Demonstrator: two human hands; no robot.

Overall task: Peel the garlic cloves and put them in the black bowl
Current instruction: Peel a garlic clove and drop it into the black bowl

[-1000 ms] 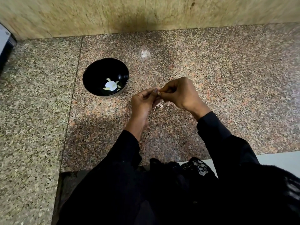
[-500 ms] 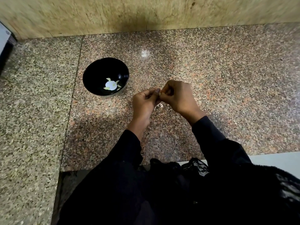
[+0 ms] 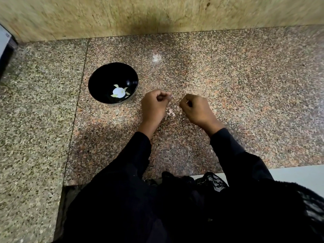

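- My left hand [image 3: 154, 105] hovers just right of the black bowl [image 3: 98, 79], fingers curled in and thumb against the fingertips; I take it the garlic clove is pinched in there, but the fingers hide it, so I cannot say for sure
- My right hand [image 3: 195, 109] is curled too, a little apart from the left, and something pale shows at its fingertips; my guess is a strip of skin, though it is too small to tell
- Loose papery peel [image 3: 171, 113] lies on the granite worktop [image 3: 228, 85] between and just below my two hands
- The black bowl sits on the worktop to my left, close to the left hand, with pale peeled garlic cloves [image 3: 118, 92] at its bottom
- The step in hand, as I judge it, is stripping the last skin off one clove
- To do it well I want to hold the clove firmly but not crush it, and pull the skin away along its length
- I should turn the clove to check that no skin clings before it goes to the bowl
- The bowl is near, so a short reach left and a low release should keep the clove from bouncing out
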